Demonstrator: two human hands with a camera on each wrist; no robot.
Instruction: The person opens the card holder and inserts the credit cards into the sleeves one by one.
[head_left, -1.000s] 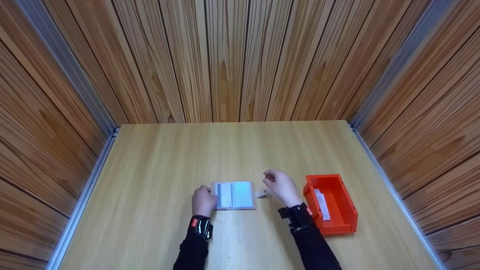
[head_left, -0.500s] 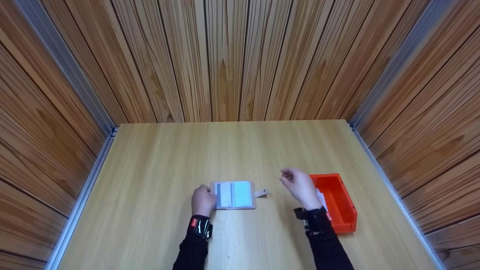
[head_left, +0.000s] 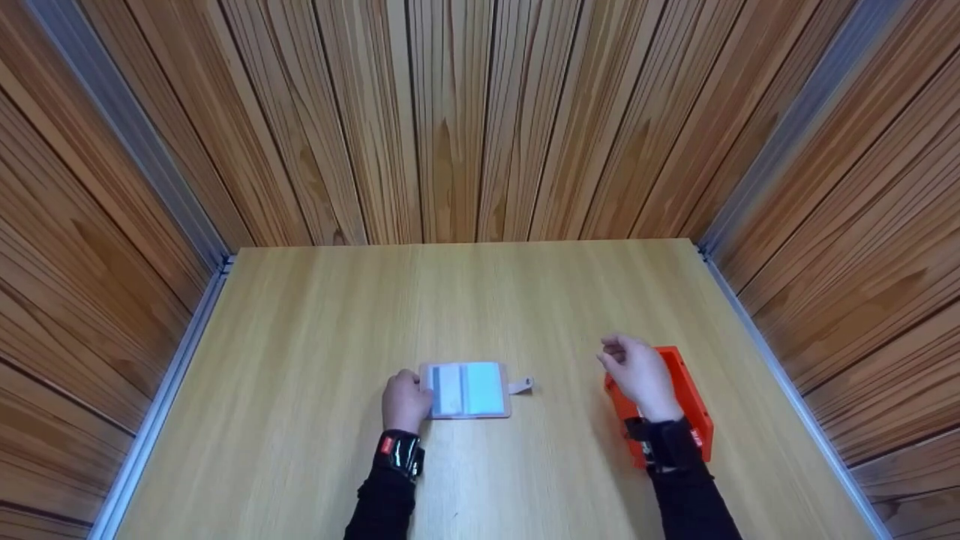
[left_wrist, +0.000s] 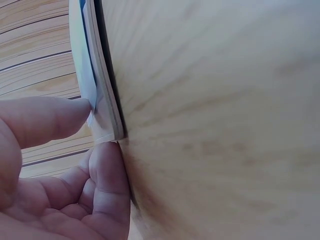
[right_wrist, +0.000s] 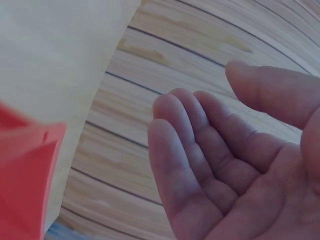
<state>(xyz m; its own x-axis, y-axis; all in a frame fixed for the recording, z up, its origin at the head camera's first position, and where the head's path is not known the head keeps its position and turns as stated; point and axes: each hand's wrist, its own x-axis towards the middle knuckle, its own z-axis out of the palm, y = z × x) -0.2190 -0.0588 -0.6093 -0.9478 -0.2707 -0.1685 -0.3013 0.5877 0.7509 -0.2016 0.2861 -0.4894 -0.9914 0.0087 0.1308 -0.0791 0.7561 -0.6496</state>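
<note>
An open card holder (head_left: 484, 390) with clear sleeves lies flat on the table, its snap strap (head_left: 520, 385) sticking out to the right. My left hand (head_left: 405, 401) holds its left edge. In the left wrist view the thumb (left_wrist: 55, 117) presses on the sleeve side, while curled fingers (left_wrist: 110, 175) sit against the corner of the edge. Over the red bin (head_left: 690, 390) hovers my right hand (head_left: 641, 379), holding nothing. The right wrist view shows its fingers (right_wrist: 200, 135) loosely bent and the thumb apart from them. My right hand and wrist hide much of the bin.
The wooden table (head_left: 337, 315) has plank walls (head_left: 450, 120) at the back and on both sides. Metal rails (head_left: 780, 390) run along its side edges. A black band with a camera is strapped round each wrist.
My right hand has moved right, from beside the strap to above the red bin, now covering the white slip seen inside it earlier. My left hand and the card holder have stayed put.
</note>
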